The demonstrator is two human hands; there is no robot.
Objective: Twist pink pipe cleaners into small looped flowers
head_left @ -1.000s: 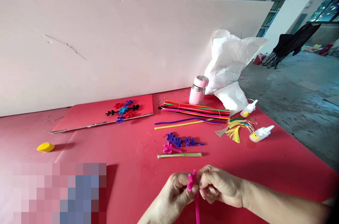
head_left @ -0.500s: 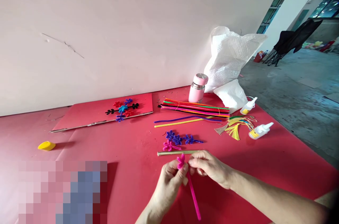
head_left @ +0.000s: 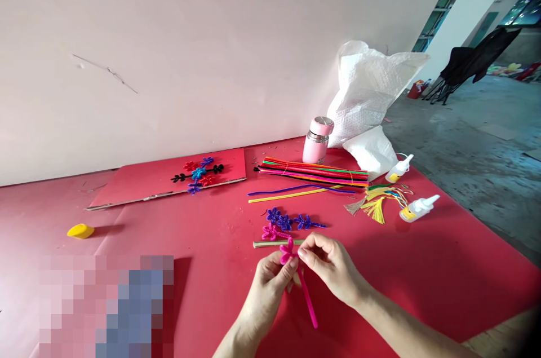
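Observation:
My left hand (head_left: pixel 267 290) pinches a bright pink pipe-cleaner flower (head_left: pixel 287 251) between thumb and forefinger. Its long straight pink tail (head_left: pixel 310 304) hangs below the fingers, over the red table. From the right, my right hand (head_left: pixel 333 268) has thumb and forefinger closed at the flower's right side; the exact spot they grip is partly covered. Just beyond the hands lies a thin pale green stick (head_left: pixel 270 244), its right end hidden by the fingers. Behind it sit a finished pink flower (head_left: pixel 269 230) and several dark blue flowers (head_left: pixel 284 222).
A bundle of coloured pipe cleaners (head_left: pixel 313 171) lies farther back, before a pink thermos (head_left: pixel 318 141) and white plastic bags (head_left: pixel 372 149). Two glue bottles (head_left: pixel 418 208) and yellow tassels (head_left: pixel 375 210) are at right. Flowers on a red board (head_left: pixel 139 180) and a yellow object (head_left: pixel 80 230) are left.
My right hand has turned and its fingertips have come up to the petals. The pink flower has risen slightly, and its tail hangs a little higher.

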